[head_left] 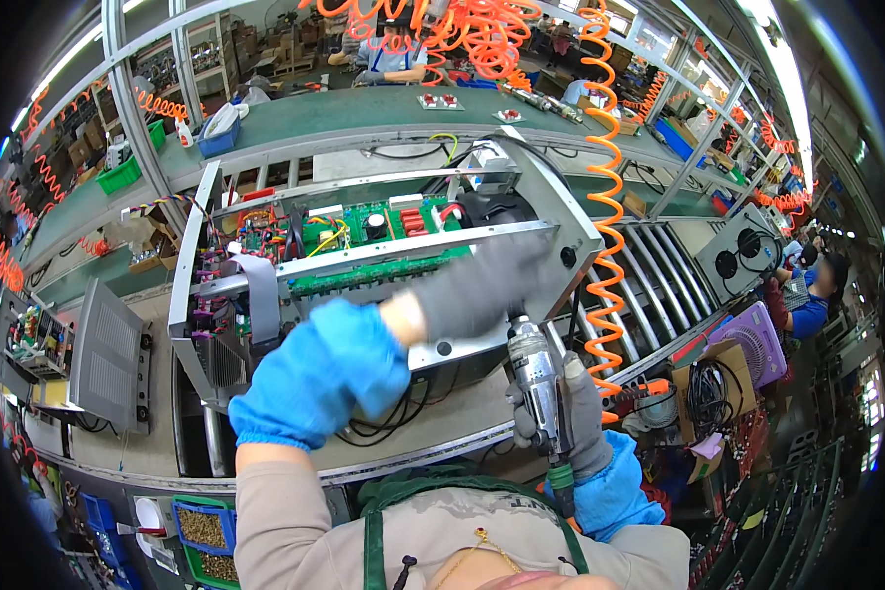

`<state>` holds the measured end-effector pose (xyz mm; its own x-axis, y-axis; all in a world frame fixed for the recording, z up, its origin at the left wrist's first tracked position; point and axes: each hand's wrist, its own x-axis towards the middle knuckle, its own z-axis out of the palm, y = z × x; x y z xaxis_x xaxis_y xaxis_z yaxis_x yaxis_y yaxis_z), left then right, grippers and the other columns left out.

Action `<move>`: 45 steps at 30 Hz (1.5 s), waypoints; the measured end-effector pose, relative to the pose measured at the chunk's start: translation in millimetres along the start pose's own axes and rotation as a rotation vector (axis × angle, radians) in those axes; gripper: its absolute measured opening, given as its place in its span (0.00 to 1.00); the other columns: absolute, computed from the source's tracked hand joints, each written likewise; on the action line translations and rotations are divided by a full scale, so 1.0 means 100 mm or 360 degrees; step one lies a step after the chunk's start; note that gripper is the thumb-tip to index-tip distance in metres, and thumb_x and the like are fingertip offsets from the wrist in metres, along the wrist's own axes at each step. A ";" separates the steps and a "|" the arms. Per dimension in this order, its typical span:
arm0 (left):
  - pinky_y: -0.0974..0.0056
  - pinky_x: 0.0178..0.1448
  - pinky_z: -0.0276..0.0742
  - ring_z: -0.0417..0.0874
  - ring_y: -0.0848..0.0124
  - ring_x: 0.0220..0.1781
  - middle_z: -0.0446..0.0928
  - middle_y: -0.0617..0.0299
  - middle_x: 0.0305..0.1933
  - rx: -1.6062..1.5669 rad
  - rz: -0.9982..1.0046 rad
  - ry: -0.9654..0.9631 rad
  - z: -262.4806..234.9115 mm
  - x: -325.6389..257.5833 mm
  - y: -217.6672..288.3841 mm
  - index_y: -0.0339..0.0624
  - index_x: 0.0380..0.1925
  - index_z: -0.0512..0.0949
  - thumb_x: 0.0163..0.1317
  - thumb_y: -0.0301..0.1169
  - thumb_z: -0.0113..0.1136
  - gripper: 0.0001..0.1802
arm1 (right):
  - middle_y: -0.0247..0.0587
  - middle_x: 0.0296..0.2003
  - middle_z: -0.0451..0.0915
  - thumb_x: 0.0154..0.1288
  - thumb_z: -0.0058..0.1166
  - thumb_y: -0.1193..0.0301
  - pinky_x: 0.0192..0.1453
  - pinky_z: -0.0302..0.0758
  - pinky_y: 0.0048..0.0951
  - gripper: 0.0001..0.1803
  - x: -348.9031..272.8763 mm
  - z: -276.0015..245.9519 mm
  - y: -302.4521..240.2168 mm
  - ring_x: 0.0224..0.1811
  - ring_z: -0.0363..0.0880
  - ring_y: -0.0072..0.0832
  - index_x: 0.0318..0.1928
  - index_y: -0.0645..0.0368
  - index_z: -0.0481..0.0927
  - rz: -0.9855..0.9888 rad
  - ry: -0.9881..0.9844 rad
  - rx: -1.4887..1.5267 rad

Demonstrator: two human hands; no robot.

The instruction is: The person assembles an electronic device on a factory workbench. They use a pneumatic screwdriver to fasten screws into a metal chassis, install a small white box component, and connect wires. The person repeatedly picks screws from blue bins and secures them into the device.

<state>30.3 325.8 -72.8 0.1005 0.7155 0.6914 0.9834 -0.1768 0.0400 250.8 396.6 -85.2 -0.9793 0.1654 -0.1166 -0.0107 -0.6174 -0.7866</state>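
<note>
Driver [536, 374]: here at the near side of the chassis, toward its right end, silver-bodied and gripped in the right hand.
Long axis: running away from the wearer, up the view, with a slight lean to the left.
Nose: pointing at the chassis, overlapping its near edge in this view; the green fitting [560, 478] sits at the opposite end, toward the wearer.
Right hand [584, 418]: grey-gloved and wrapped about the driver's body, fingers [523, 425] curled in on its left side, thumb side up along the right.
Left hand [487, 287]: out over the chassis near its right end, grey glove streaked with blur, so I can't tell how far the fingers are spread or whether they touch anything.
Sleeves: blue on both forearms, the left one [329, 369] crossing the chassis's near left part.
Chassis [418, 254]: open-topped metal frame, long axis side to side, right end angled farther off.
Inside it: green board [364, 228] between the rails, grey ribbon cable [259, 295] draped at the left.
Hose [605, 187]: orange coils hanging just beside the chassis's right end.
Rollers [664, 285]: beyond the hose, stretching right.
Second unit [113, 354]: well off to the left, grey panel tilted.
</note>
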 end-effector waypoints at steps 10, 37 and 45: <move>0.38 0.74 0.46 0.74 0.63 0.53 0.74 0.64 0.42 -0.0124 0.0299 -0.0521 -0.02 0.03 0.47 0.54 0.42 0.77 0.46 0.28 0.62 0.19 | 0.47 0.33 0.79 0.65 0.49 0.52 0.26 0.78 0.30 0.29 -0.37 -0.61 0.29 0.28 0.80 0.32 0.55 0.64 0.70 0.0674 -0.0293 0.0419; 0.60 0.58 0.74 0.80 0.54 0.52 0.77 0.50 0.53 0.0060 -0.0888 -0.0405 -0.39 0.14 -0.47 0.45 0.55 0.75 0.48 0.30 0.66 0.29 | 0.39 0.33 0.77 0.64 0.54 0.60 0.36 0.83 0.32 0.18 -0.22 0.00 0.03 0.30 0.80 0.27 0.48 0.58 0.69 0.0262 0.0095 -0.0100; 0.61 0.55 0.76 0.83 0.56 0.46 0.82 0.53 0.45 -0.0168 -0.1035 -0.0408 -0.31 0.20 -0.51 0.48 0.47 0.82 0.48 0.31 0.65 0.21 | 0.53 0.41 0.72 0.67 0.51 0.54 0.27 0.77 0.36 0.36 -0.07 -0.15 0.16 0.25 0.78 0.33 0.70 0.47 0.51 0.0047 -0.0156 0.0337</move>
<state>-22.3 328.0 -38.3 -0.4573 0.8326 0.3125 0.8375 0.2851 0.4662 260.4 397.4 -106.2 -0.9947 0.0757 -0.0698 -0.0138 -0.7702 -0.6376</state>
